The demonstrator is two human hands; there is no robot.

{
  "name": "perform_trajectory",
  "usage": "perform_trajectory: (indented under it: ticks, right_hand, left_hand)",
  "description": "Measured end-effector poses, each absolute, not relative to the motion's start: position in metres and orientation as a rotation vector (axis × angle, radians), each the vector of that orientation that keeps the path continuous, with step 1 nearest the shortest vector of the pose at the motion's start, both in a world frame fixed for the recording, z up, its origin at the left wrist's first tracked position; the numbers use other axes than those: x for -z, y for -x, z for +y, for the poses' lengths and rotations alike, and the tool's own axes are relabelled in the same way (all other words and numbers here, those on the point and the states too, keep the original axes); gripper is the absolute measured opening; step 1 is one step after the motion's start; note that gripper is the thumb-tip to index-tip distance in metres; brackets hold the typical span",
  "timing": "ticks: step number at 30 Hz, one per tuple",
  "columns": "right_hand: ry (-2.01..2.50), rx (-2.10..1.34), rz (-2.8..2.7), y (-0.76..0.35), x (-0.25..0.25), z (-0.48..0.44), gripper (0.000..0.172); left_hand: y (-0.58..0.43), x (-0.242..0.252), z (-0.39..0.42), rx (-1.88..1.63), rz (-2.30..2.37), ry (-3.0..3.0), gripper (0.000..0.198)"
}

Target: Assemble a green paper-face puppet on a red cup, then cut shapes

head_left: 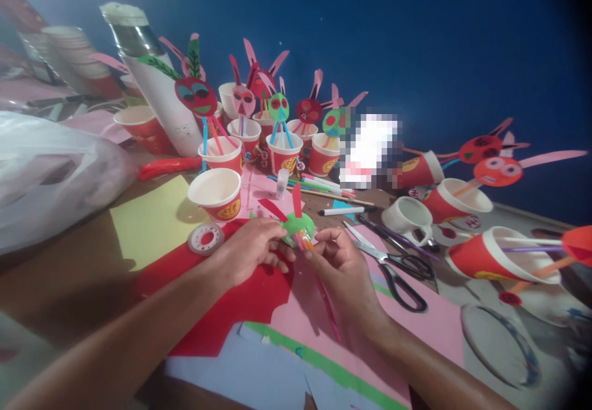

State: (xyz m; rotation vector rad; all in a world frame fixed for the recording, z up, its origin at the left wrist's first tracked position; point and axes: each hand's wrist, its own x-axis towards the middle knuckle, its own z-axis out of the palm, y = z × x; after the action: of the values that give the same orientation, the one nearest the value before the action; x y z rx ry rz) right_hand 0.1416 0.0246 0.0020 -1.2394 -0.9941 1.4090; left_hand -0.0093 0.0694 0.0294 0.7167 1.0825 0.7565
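Between my hands is a green paper disc (296, 225) with two red paper ears. A shiny strip of clear tape seems to lie over the orange and pink straws at its lower part. My left hand (254, 246) has its fingers closed on the disc's left edge. With thumb and fingers pinched, my right hand (342, 259) holds the straws just below the disc. A pink straw (330, 311) runs down beneath that hand. Red paper (250, 293) and pink paper (430, 323) lie underneath. To the left is a tape roll (206, 239).
Black-handled scissors (393, 265) lie right of my right hand, near a white mug (407, 219). An upright paper cup (215, 191) stands behind my left hand. Several cups with paper-faced straw figures line the back. A white plastic bag (60, 176) sits left, beside yellow paper (148, 222).
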Motion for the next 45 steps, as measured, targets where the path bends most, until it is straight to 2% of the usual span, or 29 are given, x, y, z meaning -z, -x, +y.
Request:
perform_trajectory:
  ticks: [28, 36, 45]
  right_hand:
    - [1.303, -1.394, -0.998, -0.140, -0.003, 0.025, 0.025]
    - [1.249, -1.426, -0.982, -0.139, -0.003, 0.025, 0.025]
    - [1.314, -1.403, -1.002, -0.137, -0.003, 0.026, 0.023]
  left_hand:
    - [0.013, -0.025, 0.069, -0.644, 1.119, -0.863, 0.010]
    - [0.011, -0.028, 0.068, -0.627, 1.122, -0.968, 0.022]
    - [0.000, -0.025, 0.063, -0.753, 1.279, -0.989, 0.014]
